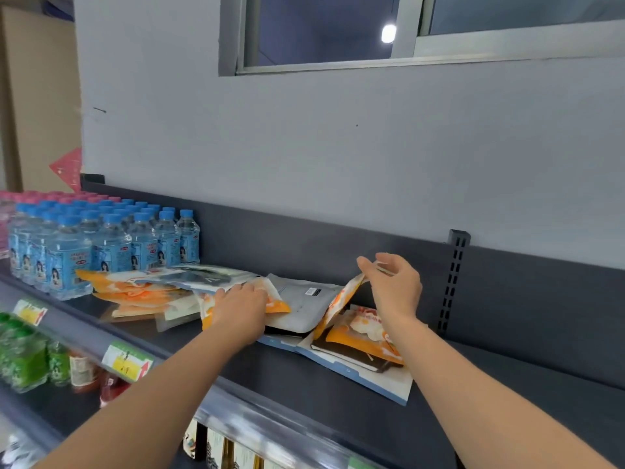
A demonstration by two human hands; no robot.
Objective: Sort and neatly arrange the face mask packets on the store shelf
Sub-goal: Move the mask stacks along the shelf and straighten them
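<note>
Face mask packets lie scattered on the dark top shelf [304, 377]. A loose heap of orange packets [135, 292] with a grey-and-white packet [199, 277] on top sits at the left. My left hand [241, 308] presses flat on an orange packet [275, 304] in the middle, fingers closing on its edge. A grey packet [304, 306] lies beneath it. My right hand [394, 282] pinches the top corner of another orange packet [341, 301] and lifts it upright. Further right lie an orange packet [365, 336], a black packet [348, 358] and a white-and-blue packet [382, 384].
Several blue-capped water bottles [111, 245] stand packed at the shelf's left end, close to the orange heap. A slotted upright post [453, 279] rises at the back right. Green bottles [23, 360] and price tags [126, 362] show on the shelf below. Bare shelf extends right.
</note>
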